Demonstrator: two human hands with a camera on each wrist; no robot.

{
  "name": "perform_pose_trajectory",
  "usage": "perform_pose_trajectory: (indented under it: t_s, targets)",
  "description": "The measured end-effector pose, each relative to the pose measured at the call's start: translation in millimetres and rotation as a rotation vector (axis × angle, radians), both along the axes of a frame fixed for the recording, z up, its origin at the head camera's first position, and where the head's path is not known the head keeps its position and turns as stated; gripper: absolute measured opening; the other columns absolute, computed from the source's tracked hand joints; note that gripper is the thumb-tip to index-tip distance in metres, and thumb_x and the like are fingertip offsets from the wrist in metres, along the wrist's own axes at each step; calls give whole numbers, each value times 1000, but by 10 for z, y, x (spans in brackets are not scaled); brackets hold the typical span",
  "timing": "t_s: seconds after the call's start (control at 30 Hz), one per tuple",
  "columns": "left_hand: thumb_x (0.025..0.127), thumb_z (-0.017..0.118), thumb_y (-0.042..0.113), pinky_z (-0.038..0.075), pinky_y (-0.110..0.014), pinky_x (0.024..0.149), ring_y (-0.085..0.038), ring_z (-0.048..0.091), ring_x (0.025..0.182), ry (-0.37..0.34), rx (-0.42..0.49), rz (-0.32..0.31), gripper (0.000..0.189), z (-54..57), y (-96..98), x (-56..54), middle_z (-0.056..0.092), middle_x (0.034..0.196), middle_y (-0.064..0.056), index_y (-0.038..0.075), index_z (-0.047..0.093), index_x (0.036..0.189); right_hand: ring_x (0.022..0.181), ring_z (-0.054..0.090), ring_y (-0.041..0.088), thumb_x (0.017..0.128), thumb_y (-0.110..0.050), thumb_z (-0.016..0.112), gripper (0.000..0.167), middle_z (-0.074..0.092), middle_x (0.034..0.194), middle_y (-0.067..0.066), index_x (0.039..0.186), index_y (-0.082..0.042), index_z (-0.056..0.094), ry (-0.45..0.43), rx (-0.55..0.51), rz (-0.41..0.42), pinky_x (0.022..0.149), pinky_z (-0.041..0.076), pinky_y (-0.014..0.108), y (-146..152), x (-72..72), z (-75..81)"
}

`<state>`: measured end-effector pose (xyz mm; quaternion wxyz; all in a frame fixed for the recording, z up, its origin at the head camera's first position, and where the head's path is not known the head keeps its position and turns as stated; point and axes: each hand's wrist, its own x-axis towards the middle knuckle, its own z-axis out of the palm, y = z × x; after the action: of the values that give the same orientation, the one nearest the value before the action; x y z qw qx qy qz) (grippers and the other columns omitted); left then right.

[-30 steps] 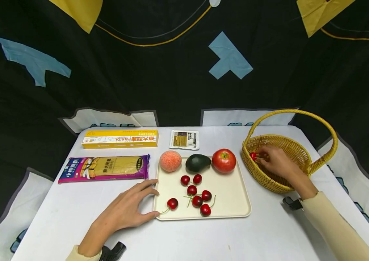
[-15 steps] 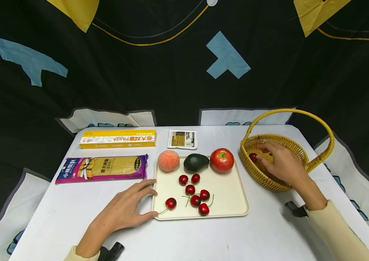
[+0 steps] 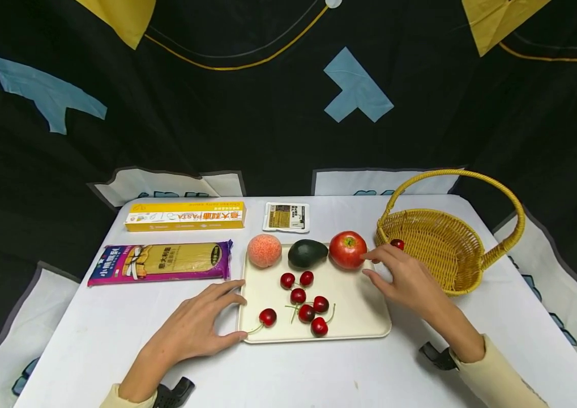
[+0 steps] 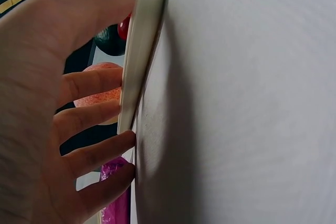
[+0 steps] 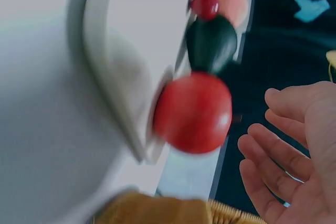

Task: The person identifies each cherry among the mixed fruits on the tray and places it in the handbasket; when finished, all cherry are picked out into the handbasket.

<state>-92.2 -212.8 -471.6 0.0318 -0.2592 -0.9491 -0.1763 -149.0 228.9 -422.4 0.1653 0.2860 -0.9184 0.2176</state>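
My left hand [image 3: 193, 326] rests its fingertips and thumb against the left edge of the cream tray [image 3: 364, 328], fingers spread. Over the tray's right edge hovers my right hand [image 3: 413, 283], holding nothing, its fingertips close to the red apple [image 3: 347, 250]. In the right wrist view its fingers are loosely bent and apart. A dark green avocado [image 3: 308, 254] and a bumpy pinkish-orange round fruit [image 3: 265, 251] lie along the tray's back. Several red cherries with stems lie in front of them, one cherry [image 3: 268, 317] by itself near my left thumb. Another cherry [image 3: 397, 243] sits inside the wicker basket [image 3: 451, 255].
The basket's tall arched handle [image 3: 451, 173] rises right of the tray. To the left lie a purple noodle packet [image 3: 161, 263] and a yellow pasta box [image 3: 184, 216]. A small white sachet [image 3: 286, 217] lies behind the tray. Black cloth [image 3: 268, 130] hangs beyond the white table.
My right hand has let go of a cherry inside the basket. It has come out leftward, over the basket's rim, to the tray's right edge by the apple. My left hand has stayed put.
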Motion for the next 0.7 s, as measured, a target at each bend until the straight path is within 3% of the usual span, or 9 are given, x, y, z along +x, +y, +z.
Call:
perform_pose_trajectory:
  t_s: [0.23,0.7]
  targets:
    - [82,88,58,53,-51,111,-27,56,144,16,0,-13,54,9,-12,11,55,160,2,28,73,123,99,75,15,87,-20,92,31,75,113,-1,113,-15,77,25,22,135,79,64,37,-309,128,-95]
    - [81,89,57,51,-50,113,-26,56,144,-1,12,-18,54,26,-17,10,55,160,2,27,74,123,100,68,8,93,-19,85,25,71,115,-6,117,-17,78,-165,115,296,83,60,31,-634,219,-207]
